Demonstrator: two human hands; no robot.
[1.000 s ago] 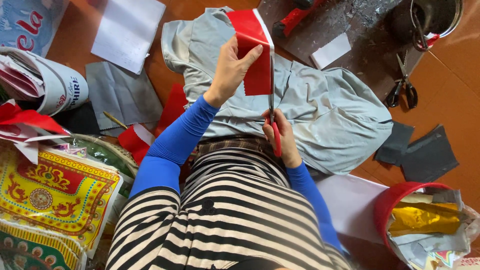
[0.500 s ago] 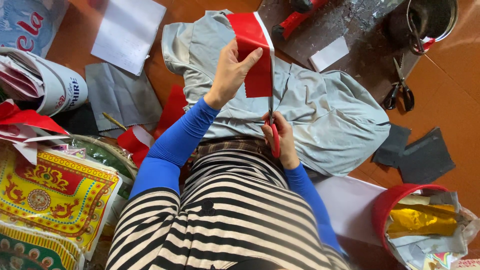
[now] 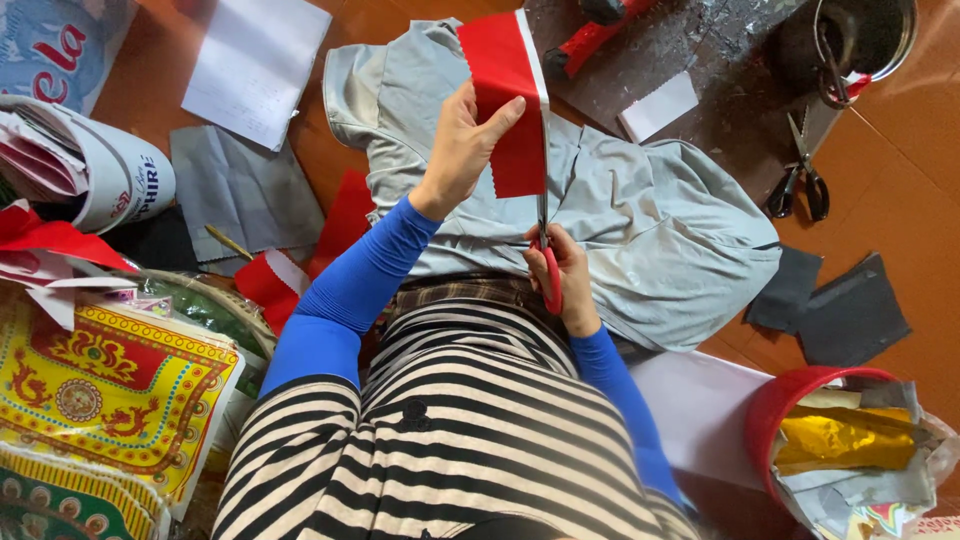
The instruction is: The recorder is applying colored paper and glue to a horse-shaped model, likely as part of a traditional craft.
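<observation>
Left hand (image 3: 462, 150): fingers pressed together along one face of a red paper sheet (image 3: 508, 100), thumb across the other face, so the sheet is pinched upright between them. Sheet's lower edge, just below the thumb tip, is cut in a zigzag; a narrow white strip runs down the edge farthest from the palm.

Right hand (image 3: 562, 275): fingers curled through the loops of red-handled scissors (image 3: 546, 255) and closed around them. Blades point up from the knuckles toward the left thumb and meet the sheet along its white-striped edge. Cannot tell how far the blades are parted; they appear edge-on.

Directly behind both hands: a pale grey garment (image 3: 650, 220) spread over the lap, touching the right wrist. Both forearms wear blue sleeves; the torso below them wears a black-and-white striped top.

Outward from the left hand's knuckles: grey paper sheets (image 3: 235, 185) on the floor, a white sheet (image 3: 255, 65) beyond them, red paper scraps (image 3: 335, 225) beside the left forearm. Further out, a patterned yellow-and-red printed stack (image 3: 100, 390).

Outward from the right hand: a second pair of scissors, black-handled (image 3: 800, 180), well apart on the floor; dark grey paper squares (image 3: 840, 310) near them; a red bucket (image 3: 775, 420) holding gold foil and grey offcuts, beside the right elbow. A metal pot (image 3: 880, 30) sits at the far corner.
</observation>
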